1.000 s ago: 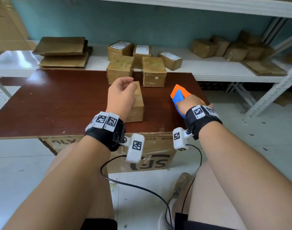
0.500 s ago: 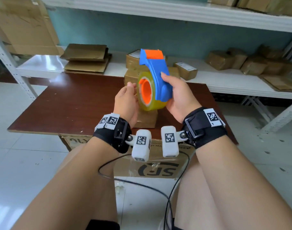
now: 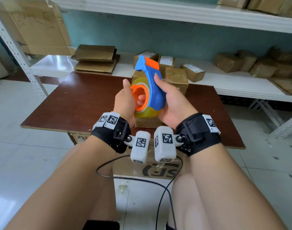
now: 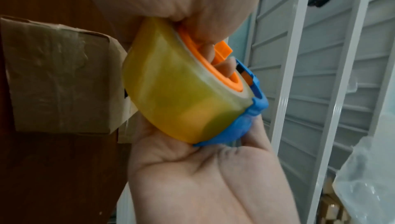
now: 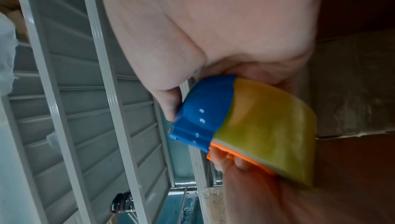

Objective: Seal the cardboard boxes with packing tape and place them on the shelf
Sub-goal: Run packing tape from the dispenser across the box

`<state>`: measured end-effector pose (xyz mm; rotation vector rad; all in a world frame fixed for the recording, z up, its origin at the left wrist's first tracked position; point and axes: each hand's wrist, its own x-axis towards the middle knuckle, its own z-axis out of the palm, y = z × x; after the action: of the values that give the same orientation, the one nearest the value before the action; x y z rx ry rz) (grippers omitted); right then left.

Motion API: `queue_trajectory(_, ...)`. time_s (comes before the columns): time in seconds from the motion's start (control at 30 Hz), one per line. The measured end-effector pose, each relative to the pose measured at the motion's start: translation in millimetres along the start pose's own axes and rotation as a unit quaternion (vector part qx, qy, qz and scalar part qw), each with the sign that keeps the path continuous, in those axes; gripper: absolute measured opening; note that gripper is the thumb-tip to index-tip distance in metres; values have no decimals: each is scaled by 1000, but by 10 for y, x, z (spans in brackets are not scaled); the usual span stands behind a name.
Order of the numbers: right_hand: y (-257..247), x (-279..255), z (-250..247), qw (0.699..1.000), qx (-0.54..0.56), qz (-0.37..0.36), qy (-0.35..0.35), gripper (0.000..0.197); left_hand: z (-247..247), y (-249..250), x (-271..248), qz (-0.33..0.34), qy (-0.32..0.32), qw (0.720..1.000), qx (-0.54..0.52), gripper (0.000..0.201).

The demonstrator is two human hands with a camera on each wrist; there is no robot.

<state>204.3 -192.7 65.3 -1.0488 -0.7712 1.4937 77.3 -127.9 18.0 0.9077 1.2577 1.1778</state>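
A blue and orange tape dispenser (image 3: 152, 83) with a yellowish tape roll (image 3: 146, 113) is held upright above the brown table (image 3: 79, 100). My right hand (image 3: 171, 102) grips its blue handle (image 5: 203, 109), thumb on the front. My left hand (image 3: 124, 100) holds the roll's other side, fingers curled into the orange core (image 4: 213, 68). Directly beneath the hands a small cardboard box (image 3: 146, 124) stands at the table's near edge, its taped surface (image 4: 59, 75) showing in the left wrist view. Two more boxes (image 3: 176, 78) stand behind the dispenser.
The white lower shelf (image 3: 233, 85) behind the table carries labelled boxes (image 3: 192, 72), wrapped parcels (image 3: 261, 65) and flattened cardboard (image 3: 95, 60). An upper shelf (image 3: 175, 12) runs overhead. A large carton (image 3: 158, 168) sits under the table by my knees.
My right hand lifted the dispenser from the table's right side to the centre. My left hand left the near box, took the roll, and its fingers slid into the core.
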Motion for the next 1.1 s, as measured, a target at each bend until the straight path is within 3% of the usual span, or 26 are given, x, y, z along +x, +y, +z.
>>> queue_trajectory(0.07,34,-15,-6,999,5,-2,32,53,29,-38,-14,3,-35,999,-2,59)
queue_trajectory(0.17,116,27,-51,993,-36,-17,115,75,24,-5,-30,-47,-111,991,-54,55)
queue_trajectory(0.37,60,-65,-225,970,-179,-69,151,59,-147,212,-17,-41,-131,986,-94,56)
queue_trajectory(0.5,95,-62,-337,948,-262,-105,146,58,-178,226,-35,-42,-161,983,-74,42)
queue_trajectory(0.67,110,-103,-365,924,-336,-139,120,86,-176,183,-49,-41,-195,976,-87,25)
queue_trajectory(0.93,55,-205,-311,892,-408,-166,98,80,-265,251,-85,-56,-200,971,-122,25)
queue_trajectory(1.1,76,-176,-321,838,-493,-212,105,109,-280,237,-109,-39,-164,979,-118,19)
